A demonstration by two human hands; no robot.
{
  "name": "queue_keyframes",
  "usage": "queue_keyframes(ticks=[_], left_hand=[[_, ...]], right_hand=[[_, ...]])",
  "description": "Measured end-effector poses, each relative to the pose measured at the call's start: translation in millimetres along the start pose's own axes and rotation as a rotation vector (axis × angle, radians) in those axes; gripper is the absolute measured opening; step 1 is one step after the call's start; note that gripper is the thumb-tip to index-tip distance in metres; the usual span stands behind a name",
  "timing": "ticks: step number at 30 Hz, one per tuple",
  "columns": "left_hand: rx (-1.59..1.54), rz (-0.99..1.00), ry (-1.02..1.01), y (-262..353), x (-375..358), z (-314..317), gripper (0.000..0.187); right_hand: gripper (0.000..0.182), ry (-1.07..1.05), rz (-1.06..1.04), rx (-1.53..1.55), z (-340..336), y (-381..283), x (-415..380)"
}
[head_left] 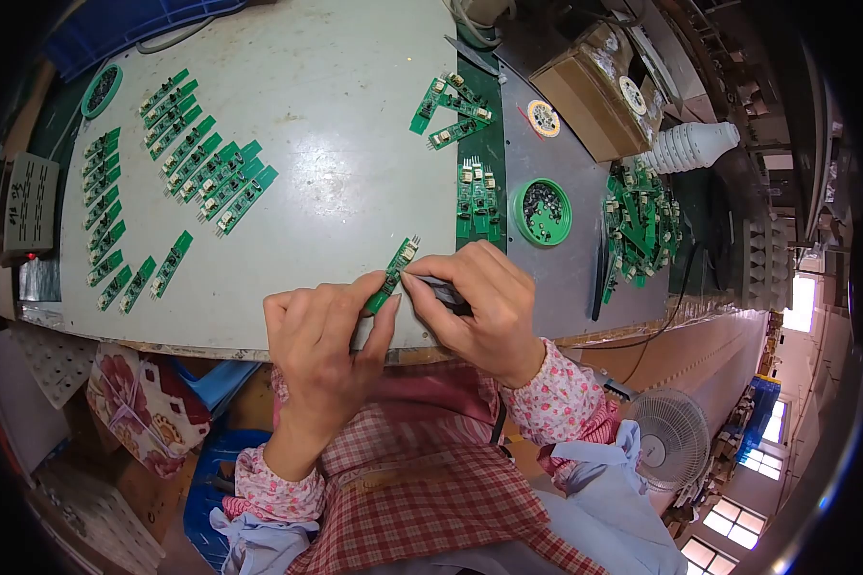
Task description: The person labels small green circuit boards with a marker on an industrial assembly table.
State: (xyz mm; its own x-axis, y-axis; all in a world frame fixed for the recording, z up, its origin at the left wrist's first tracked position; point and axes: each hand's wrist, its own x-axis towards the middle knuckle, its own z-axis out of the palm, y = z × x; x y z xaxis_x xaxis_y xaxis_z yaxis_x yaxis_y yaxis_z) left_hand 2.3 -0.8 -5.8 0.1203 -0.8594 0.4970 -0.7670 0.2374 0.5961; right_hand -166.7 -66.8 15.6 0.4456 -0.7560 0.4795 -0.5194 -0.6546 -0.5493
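A small green circuit board [400,261] with pins at its upper end is pinched at its lower part by my left hand [326,331], above the near edge of the white table. My right hand [484,302] is closed around a dark, thin tool [448,292], mostly hidden by the fingers. Its thumb and index fingertip meet at the board's right side. Whether a small part sits between those fingertips cannot be made out. Rows of similar green boards [206,177] lie on the left of the white table [355,125].
A green dish of small dark parts [544,213] stands right of the hands, near a pile of boards [641,225]. More boards [451,110] lie at the back. A cardboard box [594,96], white stacked cups [695,147] and a black box [29,211] flank the work area.
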Motion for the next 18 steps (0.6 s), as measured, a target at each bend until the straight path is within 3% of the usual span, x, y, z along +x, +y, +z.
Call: queue_keyframes(ticks=[18], left_hand=[[-0.006,0.0,0.008,0.5,0.8,0.2,0.032]], right_hand=[[0.017,-0.024,-0.018,-0.032,-1.2,0.9,-1.2]])
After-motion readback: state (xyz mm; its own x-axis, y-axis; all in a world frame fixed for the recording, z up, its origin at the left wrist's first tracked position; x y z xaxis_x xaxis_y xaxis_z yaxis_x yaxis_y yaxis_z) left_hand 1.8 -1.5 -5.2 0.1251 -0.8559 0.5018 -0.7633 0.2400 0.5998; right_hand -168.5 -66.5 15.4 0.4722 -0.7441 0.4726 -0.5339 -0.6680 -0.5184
